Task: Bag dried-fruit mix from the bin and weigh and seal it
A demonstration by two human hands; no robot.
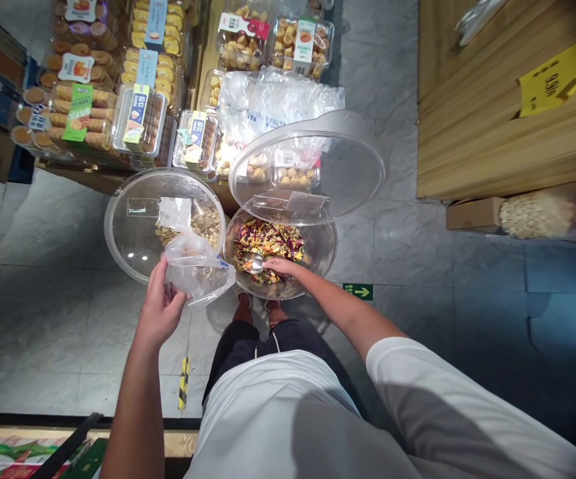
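Note:
My right hand [279, 266] is closed on a metal scoop [255, 263], whose bowl lies in a colourful dried mix [278, 241]. That mix fills part of a round clear bin [325, 256]. Its clear lid [312, 173] stands tilted up at the back. In my left hand [161, 303] is a clear plastic bag [201, 276], pinched by its edge, with the mouth spread toward the bin. Below the bag sits a second round bin with a clear lid [118, 219] over it; pale brown pieces [205, 223] show through.
Packs of biscuits [83, 110] are stacked on the display at the back left. A crumpled roll of plastic bags [278, 100] lies behind the raised lid. At right stands a wooden display [472, 113] with a yellow price sign [557, 78].

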